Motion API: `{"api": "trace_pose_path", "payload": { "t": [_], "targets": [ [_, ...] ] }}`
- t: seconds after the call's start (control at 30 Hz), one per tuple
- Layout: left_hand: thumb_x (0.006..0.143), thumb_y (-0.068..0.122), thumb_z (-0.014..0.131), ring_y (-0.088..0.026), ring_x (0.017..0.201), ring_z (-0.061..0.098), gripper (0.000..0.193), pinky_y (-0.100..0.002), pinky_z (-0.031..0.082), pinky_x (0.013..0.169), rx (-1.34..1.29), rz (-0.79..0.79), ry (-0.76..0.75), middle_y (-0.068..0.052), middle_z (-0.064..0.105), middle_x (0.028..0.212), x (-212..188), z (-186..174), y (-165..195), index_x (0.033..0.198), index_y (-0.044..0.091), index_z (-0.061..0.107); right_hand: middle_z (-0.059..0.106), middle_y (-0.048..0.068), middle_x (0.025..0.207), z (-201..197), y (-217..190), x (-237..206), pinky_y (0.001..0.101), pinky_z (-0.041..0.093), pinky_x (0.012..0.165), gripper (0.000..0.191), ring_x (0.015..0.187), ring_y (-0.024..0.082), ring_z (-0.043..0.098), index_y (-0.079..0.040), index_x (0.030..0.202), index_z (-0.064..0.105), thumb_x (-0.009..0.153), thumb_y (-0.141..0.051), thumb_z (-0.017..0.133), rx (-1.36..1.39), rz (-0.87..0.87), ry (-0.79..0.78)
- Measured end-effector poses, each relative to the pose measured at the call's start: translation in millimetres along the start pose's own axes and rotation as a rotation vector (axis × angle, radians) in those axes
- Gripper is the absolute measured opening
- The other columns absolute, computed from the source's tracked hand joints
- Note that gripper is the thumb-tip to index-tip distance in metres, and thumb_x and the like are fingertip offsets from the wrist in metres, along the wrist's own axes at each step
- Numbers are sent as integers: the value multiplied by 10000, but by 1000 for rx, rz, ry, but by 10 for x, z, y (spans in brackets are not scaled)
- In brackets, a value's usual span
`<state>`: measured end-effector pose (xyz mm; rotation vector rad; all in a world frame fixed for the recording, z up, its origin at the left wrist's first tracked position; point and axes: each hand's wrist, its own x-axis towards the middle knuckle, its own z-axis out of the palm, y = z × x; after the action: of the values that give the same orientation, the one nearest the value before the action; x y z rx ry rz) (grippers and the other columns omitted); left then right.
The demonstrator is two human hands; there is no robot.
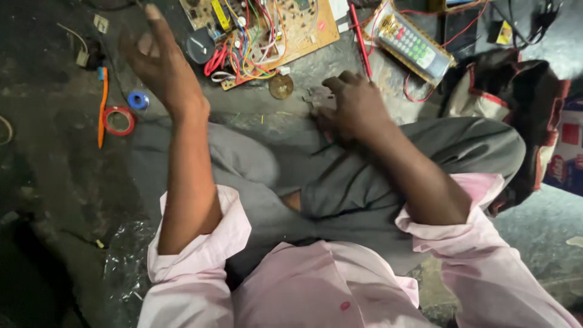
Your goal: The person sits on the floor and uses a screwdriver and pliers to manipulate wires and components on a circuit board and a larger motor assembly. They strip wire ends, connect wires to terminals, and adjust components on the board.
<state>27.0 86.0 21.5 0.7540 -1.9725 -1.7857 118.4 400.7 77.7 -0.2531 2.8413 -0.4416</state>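
Note:
I sit cross-legged on a dark floor in grey trousers and a pink shirt. My left hand [159,59] is raised with fingers apart and holds nothing; it hovers near a circuit board [267,24] covered in coloured wires. My right hand [352,104] rests low by my knee, curled around a small grey metal tool [317,97] whose tip shows at the fingers. A round brass-coloured disc [281,87] lies just left of that hand.
A red tape roll [119,120], a blue tape roll [138,100] and an orange-handled tool [102,109] lie at the left. A meter-like device [413,45] with red leads sits at the top right. A dark bag [516,97] lies right.

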Motion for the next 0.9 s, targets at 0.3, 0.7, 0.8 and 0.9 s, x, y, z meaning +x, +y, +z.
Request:
{"api": "trace_pose_path", "payload": {
  "t": [0.3,0.7,0.8,0.9],
  "targets": [
    [928,422,837,-175,822,524,586,-378,463,742,-50,-222,-301,-42,603,940,186,-66,-64,1068,-94,597,642,160,1171,166,-115,162,535,435,960,544,1142,377,589,-139,1163,695,724,-436,816,-238,14,-203],
    [911,399,868,-148,646,449,534,-376,394,583,241,-59,-401,-8,499,692,138,-114,-127,851,-43,574,698,163,1048,148,-398,392,430,571,809,294,913,310,708,-15,1128,678,909,-179,784,398,-36,212],
    [932,428,884,-186,718,463,568,-374,433,649,305,97,-354,-37,505,760,236,-113,-284,861,-33,559,692,178,1065,278,-501,515,453,557,863,334,982,358,674,-11,1162,681,878,-143,796,360,-142,327],
    [911,510,888,-199,802,502,609,-362,461,695,383,7,-348,-35,553,829,295,-129,-384,891,-7,566,707,148,1037,351,-431,430,476,545,872,254,1000,373,659,-92,1082,728,850,-166,799,227,-155,308]
  ]
}}
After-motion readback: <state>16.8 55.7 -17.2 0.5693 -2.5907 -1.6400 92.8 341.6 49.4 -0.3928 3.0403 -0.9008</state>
